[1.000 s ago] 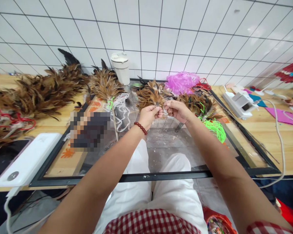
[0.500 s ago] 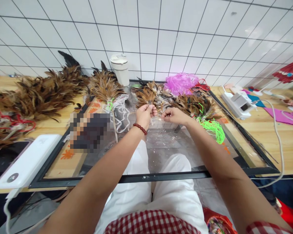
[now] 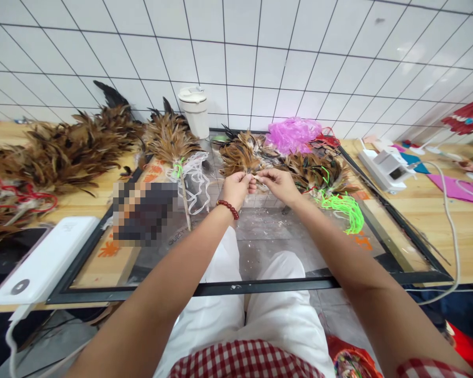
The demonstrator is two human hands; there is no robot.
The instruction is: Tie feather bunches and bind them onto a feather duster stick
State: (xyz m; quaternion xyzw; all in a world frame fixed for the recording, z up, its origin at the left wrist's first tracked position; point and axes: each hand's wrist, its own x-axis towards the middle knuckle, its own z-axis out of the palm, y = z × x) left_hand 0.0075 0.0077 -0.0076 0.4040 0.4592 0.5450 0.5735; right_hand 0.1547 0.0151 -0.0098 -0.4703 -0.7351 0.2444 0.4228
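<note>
I've got my left hand (image 3: 238,188) closed tight on the quill ends of the brown feather bundle (image 3: 238,155), just above the far middle of the glass tabletop (image 3: 268,247). My right hand (image 3: 278,184) pinches the same stems right beside it. Best to grip low on the quills, ends level, so none slips loose toward the green cord (image 3: 341,205) on the right.

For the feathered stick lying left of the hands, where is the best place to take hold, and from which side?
Probably the bare stick below the feather head, coming from the near side: the shaft points toward the camera, while the feathers fan toward the wall and white cord tangles on its right.
</note>
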